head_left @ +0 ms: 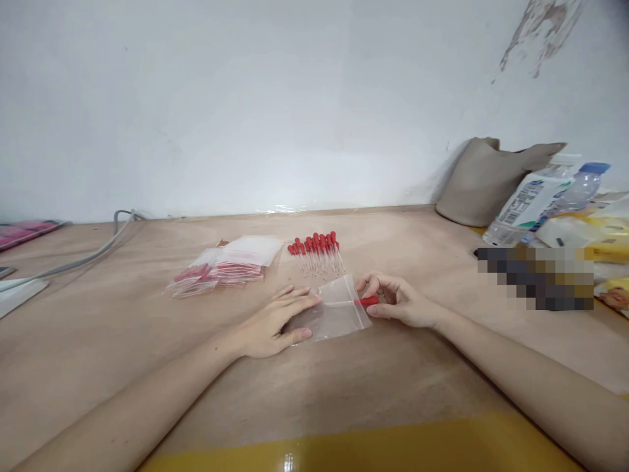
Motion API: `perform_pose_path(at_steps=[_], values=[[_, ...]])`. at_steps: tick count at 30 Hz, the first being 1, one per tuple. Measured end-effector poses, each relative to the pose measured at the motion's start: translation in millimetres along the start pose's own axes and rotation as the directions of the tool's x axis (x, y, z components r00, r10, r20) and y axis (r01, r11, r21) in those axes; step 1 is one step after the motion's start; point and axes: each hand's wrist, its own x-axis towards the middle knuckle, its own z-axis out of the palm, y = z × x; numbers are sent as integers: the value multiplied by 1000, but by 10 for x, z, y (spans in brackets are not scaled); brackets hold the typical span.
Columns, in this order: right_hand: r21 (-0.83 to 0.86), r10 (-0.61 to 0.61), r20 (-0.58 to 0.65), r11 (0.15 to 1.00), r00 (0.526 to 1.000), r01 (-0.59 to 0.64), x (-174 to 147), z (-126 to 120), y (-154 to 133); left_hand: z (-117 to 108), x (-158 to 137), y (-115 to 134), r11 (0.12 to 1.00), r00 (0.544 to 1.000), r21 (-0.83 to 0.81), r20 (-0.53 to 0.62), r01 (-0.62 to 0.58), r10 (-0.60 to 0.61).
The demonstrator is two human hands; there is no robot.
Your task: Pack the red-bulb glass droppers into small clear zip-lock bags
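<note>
A clear zip bag [337,319] lies on the table in front of me. My left hand [275,321] rests flat on its left part, fingers spread. From the right, my right hand [398,303] pinches near the red rubber bulb of a dropper [367,301] at the bag's right end. The dropper's thin clear tube reaches leftward into the bag. Behind the bag is a group of droppers [317,246] with red bulbs, their tubes pointing towards me. Left of these, a pile of clear bags [246,259] shows red pieces inside several of them.
A grey cable [98,252] crosses the table [98,367] at left. On the right stand a grey-brown bag [476,183], a labelled bottle [528,203] and a blue-capped bottle [584,187], with yellow packaging [609,236] beside them. A pixelated dark object lies in front. The wall borders the table's back.
</note>
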Motion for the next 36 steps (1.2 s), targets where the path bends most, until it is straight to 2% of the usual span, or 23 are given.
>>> perform_pose_path(at_steps=[4,7,10,12,15,17,20,24,28,33,36], values=[[57,85,101,994,991,-92,-17,-22,42,9,0,14,999,1000,41,-12,-28,29],[-11,172,125,985,977,-172,-9,-4,56,33,-11,16,998,996,55,-85,-32,36],[-124,185,119,978,975,-170,27,32,52,58,-24,17,1000,986,1,-169,0,1],[-175,141,111,977,984,-121,54,50,46,66,-29,18,999,981,-44,-193,12,-21],[-253,80,30,965,996,-70,81,63,46,60,-35,17,997,980,-70,-195,14,-27],[-273,130,-26,953,991,-133,88,73,55,50,-38,11,997,985,-72,-171,3,-15],[-226,229,-122,941,966,-252,94,111,81,43,-35,1,998,989,-65,-149,-16,6],[-95,206,-300,965,931,-244,111,179,118,54,-2,-2,998,986,-66,-165,-4,-7],[-48,176,-331,978,927,-203,125,212,136,65,39,-4,998,986,-61,-164,20,-30],[-165,146,-338,963,930,-212,123,250,142,60,50,-22,999,994,-17,-98,36,-38],[-163,117,-374,968,920,-190,125,274,129,52,46,-25,999,997,8,-70,45,-45]])
